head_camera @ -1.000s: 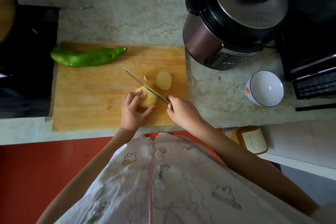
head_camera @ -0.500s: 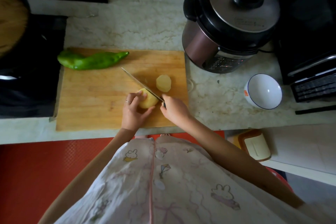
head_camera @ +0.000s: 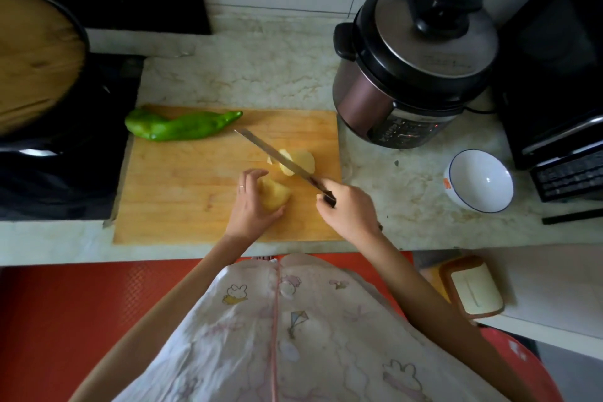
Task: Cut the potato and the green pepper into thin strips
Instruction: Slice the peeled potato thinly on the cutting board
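**Potato (head_camera: 275,194) part-cut, pepper (head_camera: 177,126) whole**

Location. The remaining potato sits on the board (head_camera: 182,192) at about 4 o'clock from the board's centre. The slices (head_camera: 303,160) lie just beyond it, at 3 o'clock. The pepper lies along the far edge at 11 o'clock, well apart from both hands.

Hands. My left hand (head_camera: 249,206) is curled over the potato from its 9 o'clock side and grips it. My right hand (head_camera: 349,209) is closed round the handle of the knife (head_camera: 277,157). The blade points to 10 o'clock and crosses above the slices. I cannot tell whether it touches them.

Handling, in my judgement. The potato is firm and dense, and its wet cut faces are likely slippery. Its rounded side will rock, so a flat face should go down. I would hold it from behind the cut line with fingertips tucked. The slices look thin and prone to sliding, so short stacks are safer. The pepper is probably light and hollow with a waxy skin that resists the edge. I would pin it at its thick end, at 9 o'clock.
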{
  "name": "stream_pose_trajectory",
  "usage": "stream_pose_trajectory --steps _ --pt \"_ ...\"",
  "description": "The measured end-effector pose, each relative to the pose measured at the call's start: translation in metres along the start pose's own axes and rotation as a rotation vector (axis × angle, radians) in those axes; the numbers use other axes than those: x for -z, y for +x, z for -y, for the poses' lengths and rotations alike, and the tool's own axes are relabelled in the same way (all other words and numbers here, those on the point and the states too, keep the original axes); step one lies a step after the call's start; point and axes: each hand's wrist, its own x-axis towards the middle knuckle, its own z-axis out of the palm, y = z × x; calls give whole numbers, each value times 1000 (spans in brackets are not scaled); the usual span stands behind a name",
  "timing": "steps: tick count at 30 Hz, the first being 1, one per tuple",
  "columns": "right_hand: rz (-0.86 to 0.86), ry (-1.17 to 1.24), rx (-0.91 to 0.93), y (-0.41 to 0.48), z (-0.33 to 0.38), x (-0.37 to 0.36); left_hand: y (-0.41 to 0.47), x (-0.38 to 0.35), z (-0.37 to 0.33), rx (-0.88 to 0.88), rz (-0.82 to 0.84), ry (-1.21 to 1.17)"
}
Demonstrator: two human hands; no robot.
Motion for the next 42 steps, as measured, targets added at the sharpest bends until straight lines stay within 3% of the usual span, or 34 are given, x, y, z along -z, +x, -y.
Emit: stream_pose_trajectory --steps 4,9,14,18,26,32,38,42 --pt "-236 -137 164 -4 -17 15 5 -1 1 26 -41 25" --pt "-326 -322 216 -2 -34 24 7 8 7 -2 53 123" --pt "-323 -96 4 -7 -38 28 2 15 5 58 157 126" --pt "-184 98 -246 -11 -40 26 0 20 3 154 165 105" --pt "-125 224 -279 -20 -42 13 9 14 -1 262 218 -82" --pt "-105 191 -239 -23 -35 9 3 21 -2 159 96 -58" --pt "-93 199 -242 -22 -31 6 22 38 -15 -145 272 588" --pt "-32 220 -230 -22 -24 8 18 29 -16 -138 302 441"
